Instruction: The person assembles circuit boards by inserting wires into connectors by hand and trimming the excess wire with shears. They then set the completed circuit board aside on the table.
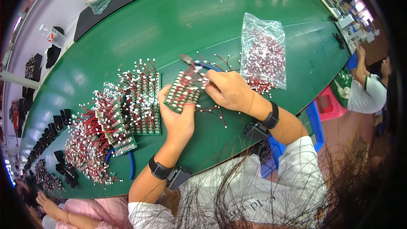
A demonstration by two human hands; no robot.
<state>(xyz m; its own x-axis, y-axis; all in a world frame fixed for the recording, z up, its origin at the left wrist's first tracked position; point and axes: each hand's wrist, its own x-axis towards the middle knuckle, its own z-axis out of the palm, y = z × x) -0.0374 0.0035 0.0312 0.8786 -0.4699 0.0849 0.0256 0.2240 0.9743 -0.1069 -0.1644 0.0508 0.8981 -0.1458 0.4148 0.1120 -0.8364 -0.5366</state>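
My left hand is closed round the edge of a green circuit board panel, its thumb along the near side. Rows of small parts cover the panel, and red wires with white connectors stick up at its far end. Just right of it, my right hand pinches at a wire lead; the fingertips are partly hidden. Beyond that hand lie cutting pliers, their blue handles running behind my knuckles. Loose wire leads are spread on the table beside both hands.
At left stand wired board panels and a heap of wired boards, with a blue-handled tool in front. A clear bag of wire leads lies right on the green table. Blue crate and red stool are below right. Other people sit nearby.
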